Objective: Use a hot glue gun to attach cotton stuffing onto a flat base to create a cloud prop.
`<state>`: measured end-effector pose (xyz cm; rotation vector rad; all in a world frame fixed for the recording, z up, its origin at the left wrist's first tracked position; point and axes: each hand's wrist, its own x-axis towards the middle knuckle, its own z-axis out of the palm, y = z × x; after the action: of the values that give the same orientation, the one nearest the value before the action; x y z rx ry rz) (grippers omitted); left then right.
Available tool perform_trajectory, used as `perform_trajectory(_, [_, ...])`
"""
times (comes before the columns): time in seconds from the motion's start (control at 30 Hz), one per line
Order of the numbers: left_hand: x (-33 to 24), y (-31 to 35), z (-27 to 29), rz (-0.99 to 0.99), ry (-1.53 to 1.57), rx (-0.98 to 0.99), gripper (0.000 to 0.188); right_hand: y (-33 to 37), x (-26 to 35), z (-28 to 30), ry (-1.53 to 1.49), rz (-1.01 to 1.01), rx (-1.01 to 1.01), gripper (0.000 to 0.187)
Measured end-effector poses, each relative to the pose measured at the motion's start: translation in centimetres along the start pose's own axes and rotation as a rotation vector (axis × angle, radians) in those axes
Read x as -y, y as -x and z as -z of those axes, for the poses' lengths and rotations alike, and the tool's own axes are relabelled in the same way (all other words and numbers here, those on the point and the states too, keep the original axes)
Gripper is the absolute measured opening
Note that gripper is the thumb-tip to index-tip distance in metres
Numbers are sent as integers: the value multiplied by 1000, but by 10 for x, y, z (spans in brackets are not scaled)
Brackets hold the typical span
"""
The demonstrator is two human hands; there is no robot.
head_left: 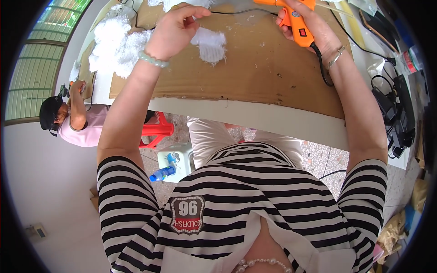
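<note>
My right hand [314, 22] grips an orange hot glue gun [299, 26] by its handle at the upper right, fingers wrapped near the trigger. A black cord leaves the handle's end by my wrist. The gun's front is cut off by the top edge. My left hand [175, 29] hovers over the cardboard sheet [255, 68], fingers bent together; what they hold, if anything, is hidden. Just right of it lies a flat tuft of white fibre [210, 44]. A big heap of white fluffy stuffing [116, 43] sits to its left.
Another person [82, 120] in pink sits at the left, holding a small orange thing by the table. Black adapters and cables [396, 113] crowd the right table edge. Below stand a red stool [157, 129] and a white stool [182, 159] with a blue bottle [163, 174].
</note>
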<state>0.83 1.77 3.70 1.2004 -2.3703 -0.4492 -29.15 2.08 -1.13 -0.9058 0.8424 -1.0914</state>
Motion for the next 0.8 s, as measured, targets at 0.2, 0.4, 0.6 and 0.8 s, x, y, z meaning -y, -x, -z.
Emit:
perform_trajectory(0.2, [-22, -16, 6, -171, -215, -106, 35, 1, 1, -1, 5, 7, -12, 33])
perform_trajectory(0.4, [-29, -23, 9, 12, 176, 13, 27, -35, -22, 30, -381, 324, 841, 33])
perform_trajectory(0.6, [13, -32, 4, 251, -203, 104, 33, 1, 1, 0, 26, -7, -7, 33])
perform_trajectory(0.8, [30, -44, -17, 331, -257, 280, 29, -1, -1, -2, -8, 30, 24, 33])
